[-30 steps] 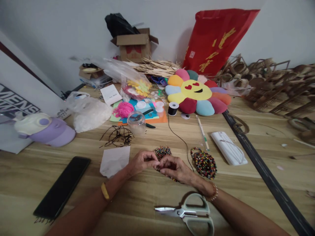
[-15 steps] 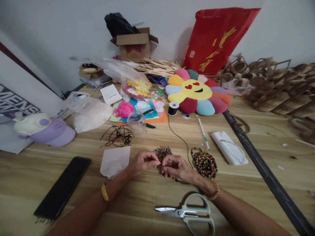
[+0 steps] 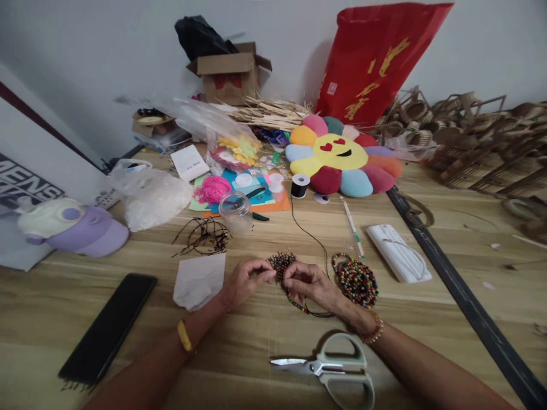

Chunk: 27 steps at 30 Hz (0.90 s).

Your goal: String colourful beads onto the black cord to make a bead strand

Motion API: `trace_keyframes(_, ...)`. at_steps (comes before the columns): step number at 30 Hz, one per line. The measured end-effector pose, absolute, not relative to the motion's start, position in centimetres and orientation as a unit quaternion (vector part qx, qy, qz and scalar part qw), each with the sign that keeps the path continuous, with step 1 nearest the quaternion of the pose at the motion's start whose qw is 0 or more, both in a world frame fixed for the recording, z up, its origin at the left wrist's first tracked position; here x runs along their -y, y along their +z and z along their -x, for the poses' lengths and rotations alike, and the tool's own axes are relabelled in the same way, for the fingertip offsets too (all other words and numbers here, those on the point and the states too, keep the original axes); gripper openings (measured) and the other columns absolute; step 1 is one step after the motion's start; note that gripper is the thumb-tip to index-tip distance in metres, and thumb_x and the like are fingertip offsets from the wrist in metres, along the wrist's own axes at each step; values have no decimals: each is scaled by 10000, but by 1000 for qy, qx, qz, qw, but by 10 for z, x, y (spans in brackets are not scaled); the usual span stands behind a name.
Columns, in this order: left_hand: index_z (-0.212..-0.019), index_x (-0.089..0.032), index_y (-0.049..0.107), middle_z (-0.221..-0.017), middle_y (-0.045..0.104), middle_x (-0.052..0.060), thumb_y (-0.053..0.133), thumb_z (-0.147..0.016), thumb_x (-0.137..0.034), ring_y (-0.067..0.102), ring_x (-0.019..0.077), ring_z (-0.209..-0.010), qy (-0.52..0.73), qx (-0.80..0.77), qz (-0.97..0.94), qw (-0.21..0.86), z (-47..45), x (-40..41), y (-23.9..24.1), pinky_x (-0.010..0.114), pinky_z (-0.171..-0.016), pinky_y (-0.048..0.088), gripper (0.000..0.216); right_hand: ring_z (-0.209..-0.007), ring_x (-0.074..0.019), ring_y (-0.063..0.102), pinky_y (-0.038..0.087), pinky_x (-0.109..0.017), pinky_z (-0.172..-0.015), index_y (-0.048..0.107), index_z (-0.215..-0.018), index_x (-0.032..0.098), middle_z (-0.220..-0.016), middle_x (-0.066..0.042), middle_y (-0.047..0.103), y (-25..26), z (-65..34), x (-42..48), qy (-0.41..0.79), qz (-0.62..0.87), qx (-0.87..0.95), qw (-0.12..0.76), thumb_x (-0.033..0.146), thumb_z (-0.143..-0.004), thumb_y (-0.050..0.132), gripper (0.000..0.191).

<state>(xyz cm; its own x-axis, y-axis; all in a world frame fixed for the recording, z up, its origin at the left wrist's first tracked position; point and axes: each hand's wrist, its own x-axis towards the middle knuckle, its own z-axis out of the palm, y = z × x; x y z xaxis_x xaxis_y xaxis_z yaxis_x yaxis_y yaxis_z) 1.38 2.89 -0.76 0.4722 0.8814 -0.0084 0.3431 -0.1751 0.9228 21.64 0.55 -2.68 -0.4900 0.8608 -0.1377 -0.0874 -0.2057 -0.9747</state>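
Observation:
My left hand (image 3: 243,280) and my right hand (image 3: 310,283) meet in a pinch over a wooden table (image 3: 461,285), fingertips almost touching. Between them they hold a string of small coloured beads (image 3: 294,302) that loops down under my right hand, with a thin black cord (image 3: 308,233) running up to a black spool (image 3: 300,185). A small heap of coloured beads (image 3: 281,263) lies just beyond my fingers. A larger coiled bead piece (image 3: 355,280) lies right of my right hand. Grey-handled scissors (image 3: 331,370) rest near the front, below my right wrist.
A white paper scrap (image 3: 199,279) and a black phone (image 3: 109,327) lie at the left. Black cord offcuts (image 3: 204,236), a glass jar (image 3: 235,209), a flower cushion (image 3: 339,159), a white box (image 3: 397,259) and a purple cap (image 3: 81,230) stand farther back. A dark rail (image 3: 461,302) crosses the right side.
The bead string now hangs lower in a visible loop under my right hand. Both hands stay pinched together in nearly the same place; the view has shifted slightly.

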Motion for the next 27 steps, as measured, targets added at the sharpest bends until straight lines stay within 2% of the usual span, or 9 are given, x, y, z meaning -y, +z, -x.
trace_keyframes(5,-753,-149,679,-715,674,26,571,-835,-251,591,152,-692,270,-433,-750,421,-16,-29,-10,234,-680,433,170,-408,-66,521,432,-155,-378,575,-771,154,-542,42,576,-26,-219,-9,678,375,519,361,436,-764,690,305)
trace_keyframes(9,-763,-161,692,-757,682,48,620,-796,-164,615,158,-720,264,-374,-811,364,-17,-29,-21,240,-679,457,79,-415,-59,506,443,-148,-378,568,-760,153,-543,50,556,-24,-220,-12,679,388,502,370,437,-751,699,312)
trace_keyframes(17,-849,-168,687,-824,667,46,559,-853,-137,607,155,-783,257,-296,-893,221,-16,-25,-37,266,-731,485,133,-425,-56,492,447,-156,-391,567,-757,149,-551,50,545,-27,-221,-12,674,383,508,375,421,-771,679,295)
trace_keyframes(24,-831,-161,677,-826,654,54,548,-850,-128,605,162,-781,242,-316,-896,196,-17,-23,-38,267,-720,488,135,-421,-62,488,444,-165,-390,562,-735,147,-527,47,536,-25,-220,-12,673,374,519,372,448,-768,674,323)
trace_keyframes(27,-799,-155,682,-793,660,52,568,-819,-109,609,160,-746,246,-335,-877,239,-19,-24,-34,260,-696,479,124,-421,-57,492,435,-155,-383,556,-731,145,-541,42,541,-23,-220,-12,675,379,522,357,459,-763,674,337)
